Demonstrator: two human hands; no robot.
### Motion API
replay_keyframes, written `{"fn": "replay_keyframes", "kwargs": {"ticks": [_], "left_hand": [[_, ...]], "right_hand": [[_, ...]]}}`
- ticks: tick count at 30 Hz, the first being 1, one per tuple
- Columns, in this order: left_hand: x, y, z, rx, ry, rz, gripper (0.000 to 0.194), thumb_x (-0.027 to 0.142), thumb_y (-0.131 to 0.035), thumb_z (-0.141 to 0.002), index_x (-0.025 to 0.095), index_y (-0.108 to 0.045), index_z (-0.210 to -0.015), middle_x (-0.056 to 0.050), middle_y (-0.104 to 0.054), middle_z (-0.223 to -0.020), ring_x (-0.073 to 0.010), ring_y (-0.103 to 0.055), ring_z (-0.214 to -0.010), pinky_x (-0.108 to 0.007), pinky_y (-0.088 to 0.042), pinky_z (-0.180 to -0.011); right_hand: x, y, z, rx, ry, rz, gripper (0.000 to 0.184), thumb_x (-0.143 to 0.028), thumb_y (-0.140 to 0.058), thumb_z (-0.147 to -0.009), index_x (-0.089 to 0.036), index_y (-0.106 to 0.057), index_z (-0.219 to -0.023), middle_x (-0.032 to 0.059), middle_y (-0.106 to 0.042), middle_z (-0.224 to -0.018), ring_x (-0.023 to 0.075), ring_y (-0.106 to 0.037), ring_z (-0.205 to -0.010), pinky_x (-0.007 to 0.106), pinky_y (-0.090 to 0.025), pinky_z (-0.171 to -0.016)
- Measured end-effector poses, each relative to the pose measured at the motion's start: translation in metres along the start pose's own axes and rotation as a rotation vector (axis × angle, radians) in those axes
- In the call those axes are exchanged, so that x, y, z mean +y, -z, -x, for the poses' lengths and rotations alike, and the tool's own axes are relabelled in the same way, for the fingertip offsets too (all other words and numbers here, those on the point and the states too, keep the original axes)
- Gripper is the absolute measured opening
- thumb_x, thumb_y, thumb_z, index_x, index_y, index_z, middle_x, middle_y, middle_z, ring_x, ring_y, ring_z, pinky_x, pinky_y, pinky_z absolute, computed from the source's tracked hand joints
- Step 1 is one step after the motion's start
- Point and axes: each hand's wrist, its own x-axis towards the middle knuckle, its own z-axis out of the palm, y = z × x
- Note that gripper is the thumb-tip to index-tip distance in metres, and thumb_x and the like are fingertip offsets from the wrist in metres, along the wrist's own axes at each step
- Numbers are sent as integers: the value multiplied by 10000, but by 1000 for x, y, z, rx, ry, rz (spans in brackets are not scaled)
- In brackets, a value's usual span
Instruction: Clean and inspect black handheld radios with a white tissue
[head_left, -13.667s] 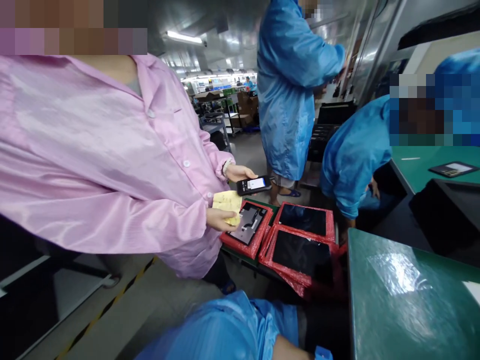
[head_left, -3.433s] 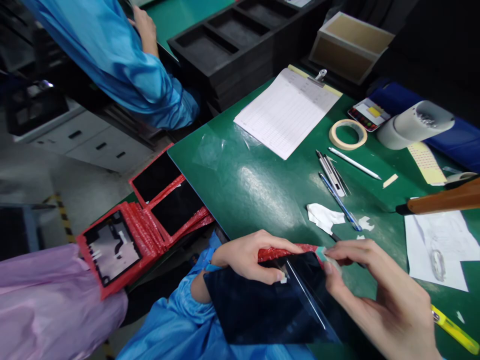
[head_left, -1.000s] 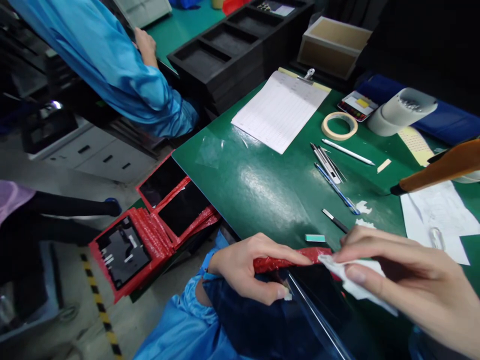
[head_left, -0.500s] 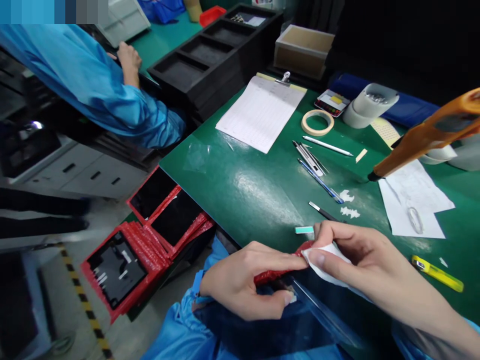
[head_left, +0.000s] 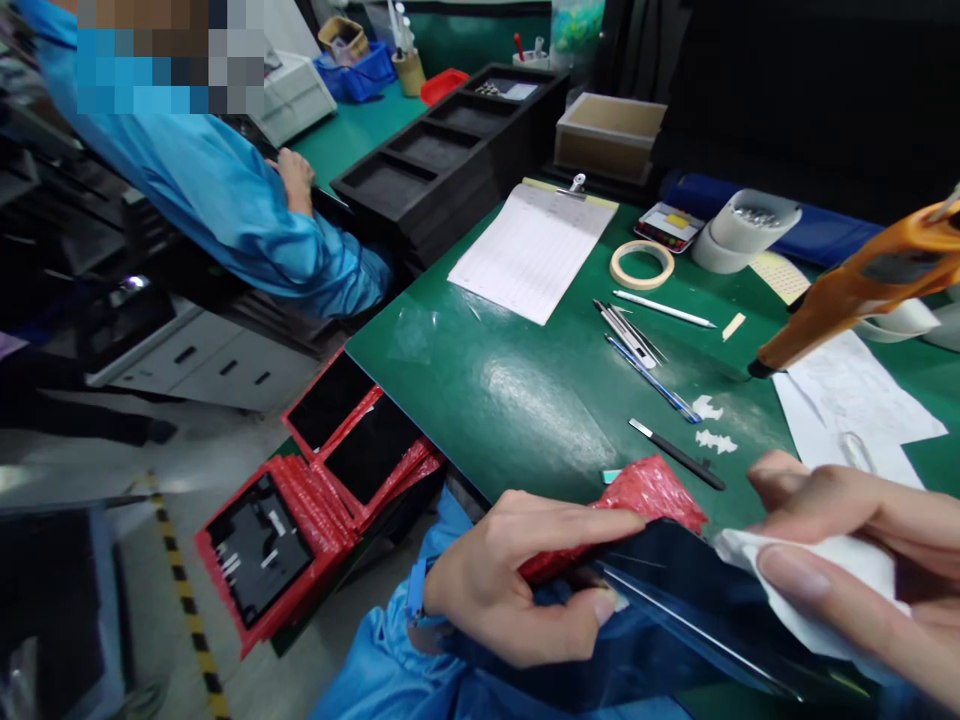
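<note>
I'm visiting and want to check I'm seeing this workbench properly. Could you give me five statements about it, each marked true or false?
1. The right hand holds a white wipe. True.
2. The left hand rests on the clipboard. False: the left hand grips a dark glossy panel.
3. The roll of tape lies flat on the green bench. True.
4. The blue pen stands upright in the white cup. False: the blue pen lies on the bench.
5. The nearby co-worker's sleeve is yellow. False: the co-worker's sleeve is blue.
</note>
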Motion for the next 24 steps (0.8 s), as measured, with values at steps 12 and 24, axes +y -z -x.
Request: {"fn": "replay_keyframes", "kwargs": {"ticks": [12, 24], "left_hand": [[5, -2, -1, -19, -57, -100, 620, 175, -828, -961, 174, -733, -1574, -101, -916, -1012, -160, -822, -686, -193, -648, -685], [20, -9, -5, -40, -93, -235, 602, 99, -736, -948, 146, -697, -1547, -99, -923, -1046, -164, -869, -746, -175, -684, -705]], "right_hand": [[-5, -6, 4, 21, 240, 193, 116, -292, -818, -1072, -286, -780, -962, -53, -488, -644, 149, -529, -565, 373, -535, -713], [3, 3, 28, -12, 193, 289, 124, -234, -763, -1069, -328, -812, -1133, -40, -456, -671, 202, -441, -615, 445, -438, -744]]}}
